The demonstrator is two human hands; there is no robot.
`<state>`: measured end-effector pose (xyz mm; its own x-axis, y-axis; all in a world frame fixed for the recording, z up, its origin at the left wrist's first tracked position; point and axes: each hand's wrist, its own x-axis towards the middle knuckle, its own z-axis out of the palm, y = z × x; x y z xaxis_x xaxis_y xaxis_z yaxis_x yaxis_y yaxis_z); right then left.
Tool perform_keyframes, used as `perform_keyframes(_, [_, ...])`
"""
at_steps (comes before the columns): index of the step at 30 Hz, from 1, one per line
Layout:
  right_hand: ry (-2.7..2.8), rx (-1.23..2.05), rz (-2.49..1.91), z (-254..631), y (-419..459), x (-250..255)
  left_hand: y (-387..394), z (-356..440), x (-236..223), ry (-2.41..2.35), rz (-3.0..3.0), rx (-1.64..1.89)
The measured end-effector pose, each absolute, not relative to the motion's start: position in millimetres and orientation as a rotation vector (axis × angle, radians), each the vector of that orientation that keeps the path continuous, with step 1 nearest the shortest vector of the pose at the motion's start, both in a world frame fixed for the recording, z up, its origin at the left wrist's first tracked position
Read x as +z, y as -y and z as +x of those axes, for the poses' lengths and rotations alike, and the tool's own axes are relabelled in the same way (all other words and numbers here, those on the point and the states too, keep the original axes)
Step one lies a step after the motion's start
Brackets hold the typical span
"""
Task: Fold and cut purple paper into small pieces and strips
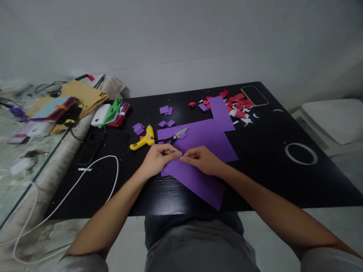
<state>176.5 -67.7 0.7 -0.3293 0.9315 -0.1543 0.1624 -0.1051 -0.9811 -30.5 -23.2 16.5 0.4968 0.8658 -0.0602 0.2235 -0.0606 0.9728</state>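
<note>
- Left hand (158, 160): fingers curled, thumb and fingertips drawn together at the near middle of the counter (269, 181), black, wood-grain surface.
- Right hand (206, 160): curled the same way, fingertips almost meeting the left hand's; can't tell if either pinches paper.
- Flat purple paper sheet (204, 187): under and just nearer than both hands, slanting toward the near edge.
- Larger purple paper sheet (205, 138): beyond the hands.
- Metal scissors with black handles (182, 132): on the larger sheet, tips to the far right, handles partly hidden behind the left hand.
- Yellow glue gun (145, 141): just left of the scissors, nozzle toward the far side.
- Small purple paper squares: clusters left (138, 129), far (164, 110) and between (166, 123), all around the glue gun's far side.
- Purple paper strip (222, 113): overlapping the larger sheet's far edge.
- Red and white paper scraps (241, 104): heaped far right, beside the strip.
- Dark-screened phone with light rim (254, 96): far right, next to scraps.
- Pale ring-shaped item (287, 154): right, well apart from the hands.
- White cable (117, 170): looped at left.
</note>
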Motion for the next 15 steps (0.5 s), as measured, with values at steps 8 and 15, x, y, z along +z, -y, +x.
perform_keyframes(8, [1.415, 1.641, -1.252, 182.7, 67.9, 3.4, 16.4, -35.8, 18.1, -0.99, 1.545, 0.662])
perform_keyframes(15, [1.428, 1.581, -1.277, 182.4, 67.4, 2.9, 16.0, -35.2, 17.2, -1.021, 1.583, 0.712])
